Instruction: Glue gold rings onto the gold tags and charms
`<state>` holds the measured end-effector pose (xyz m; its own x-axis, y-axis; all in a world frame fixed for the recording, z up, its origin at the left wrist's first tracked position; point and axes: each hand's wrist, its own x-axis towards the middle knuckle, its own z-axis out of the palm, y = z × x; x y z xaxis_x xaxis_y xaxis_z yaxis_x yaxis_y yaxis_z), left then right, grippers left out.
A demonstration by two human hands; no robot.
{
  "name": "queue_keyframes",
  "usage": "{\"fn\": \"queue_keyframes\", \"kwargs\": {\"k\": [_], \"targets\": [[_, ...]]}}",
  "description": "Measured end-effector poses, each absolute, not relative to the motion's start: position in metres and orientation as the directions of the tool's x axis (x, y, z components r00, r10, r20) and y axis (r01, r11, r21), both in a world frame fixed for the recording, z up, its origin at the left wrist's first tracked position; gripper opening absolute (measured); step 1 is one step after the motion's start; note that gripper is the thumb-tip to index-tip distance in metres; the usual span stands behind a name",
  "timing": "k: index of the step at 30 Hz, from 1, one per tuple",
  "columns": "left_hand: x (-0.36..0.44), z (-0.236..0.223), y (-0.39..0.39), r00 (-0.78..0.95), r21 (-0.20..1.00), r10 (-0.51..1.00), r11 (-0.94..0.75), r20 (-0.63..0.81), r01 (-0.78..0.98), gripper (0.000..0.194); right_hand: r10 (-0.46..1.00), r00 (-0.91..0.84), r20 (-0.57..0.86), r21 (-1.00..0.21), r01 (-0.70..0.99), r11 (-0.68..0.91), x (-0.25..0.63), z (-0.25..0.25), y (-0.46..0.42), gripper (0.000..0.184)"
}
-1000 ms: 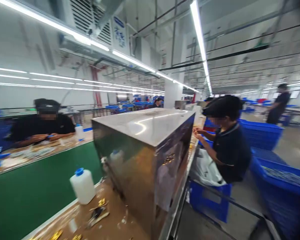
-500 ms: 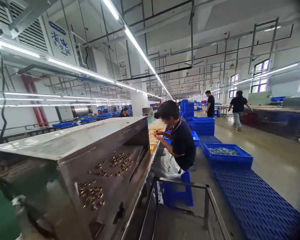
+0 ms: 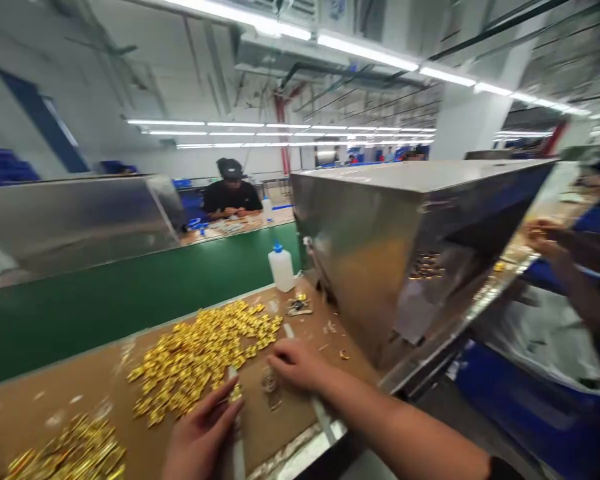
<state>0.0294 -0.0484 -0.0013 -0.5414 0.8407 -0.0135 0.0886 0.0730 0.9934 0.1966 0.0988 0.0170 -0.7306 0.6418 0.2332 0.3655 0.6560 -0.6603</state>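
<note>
My left hand [image 3: 200,430] is at the front of the brown work surface, finger and thumb closed around a small gold-coloured metal piece [image 3: 235,391]. A pale strip [image 3: 239,450] runs beside it. To the right, my right hand [image 3: 297,363] is low over the surface with its fingers curled together; anything between them is hidden. Just left of its fingertips lies a small clear, glassy-looking item [image 3: 269,381], blurred. Behind both hands spreads a large pile of gold-coloured pieces [image 3: 200,357]. Another pale strip [image 3: 324,421] passes under my right forearm.
A second gold heap [image 3: 73,453] lies front left. A white bottle with a blue cap [image 3: 281,270] stands at the back, before a green belt [image 3: 130,280]. The metal hood [image 3: 360,267] blocks the right. One co-worker [image 3: 233,190] sits opposite; another's hand [image 3: 543,237] shows at right.
The view has swung left and down, from the aisle and the seated co-worker to the work surface. Both my hands and the gold piles have come into view; the hood now stands at right.
</note>
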Motion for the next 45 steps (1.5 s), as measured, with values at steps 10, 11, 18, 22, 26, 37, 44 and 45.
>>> {"fn": "queue_keyframes", "kwargs": {"k": [10, 11, 18, 22, 26, 37, 44, 45], "targets": [[0.025, -0.011, -0.047, -0.506, 0.987, 0.850, 0.157, -0.146, -0.020, 0.053, 0.579, -0.808, 0.107, -0.588, 0.419, 0.692, 0.188, 0.012, 0.116, 0.018], [0.027, -0.010, -0.048, -0.478, 0.984, 0.862, 0.175, -0.169, -0.032, 0.055, 0.564, -0.820, 0.096, -0.567, 0.420, 0.708, 0.188, 0.015, 0.117, 0.018], [0.047, -0.026, -0.058, -0.550, 0.975, 0.806, 0.202, -0.221, -0.096, 0.049, 0.381, -0.923, 0.063, -0.484, 0.305, 0.820, 0.189, 0.028, 0.123, 0.027], [0.047, -0.035, -0.062, -0.551, 0.980, 0.811, 0.184, -0.197, -0.079, 0.038, 0.327, -0.931, 0.164, -0.414, 0.236, 0.879, 0.188, 0.027, 0.120, 0.024], [0.036, -0.042, -0.064, -0.454, 0.982, 0.882, 0.175, -0.127, 0.067, 0.034, 0.407, -0.896, 0.178, -0.456, 0.291, 0.841, 0.188, 0.024, 0.116, 0.023], [0.035, -0.037, -0.061, -0.451, 0.961, 0.885, 0.216, -0.116, 0.176, 0.032, 0.811, -0.545, 0.211, -0.913, 0.185, 0.362, 0.196, 0.005, 0.094, 0.031], [0.038, -0.031, -0.061, -0.459, 0.963, 0.883, 0.202, -0.100, 0.177, 0.031, 0.736, -0.592, 0.330, -0.881, 0.086, 0.464, 0.196, -0.003, 0.072, 0.030], [0.038, -0.031, -0.060, -0.462, 0.964, 0.881, 0.201, -0.100, 0.174, 0.032, 0.728, -0.599, 0.334, -0.878, 0.085, 0.472, 0.195, -0.003, 0.072, 0.030]]}}
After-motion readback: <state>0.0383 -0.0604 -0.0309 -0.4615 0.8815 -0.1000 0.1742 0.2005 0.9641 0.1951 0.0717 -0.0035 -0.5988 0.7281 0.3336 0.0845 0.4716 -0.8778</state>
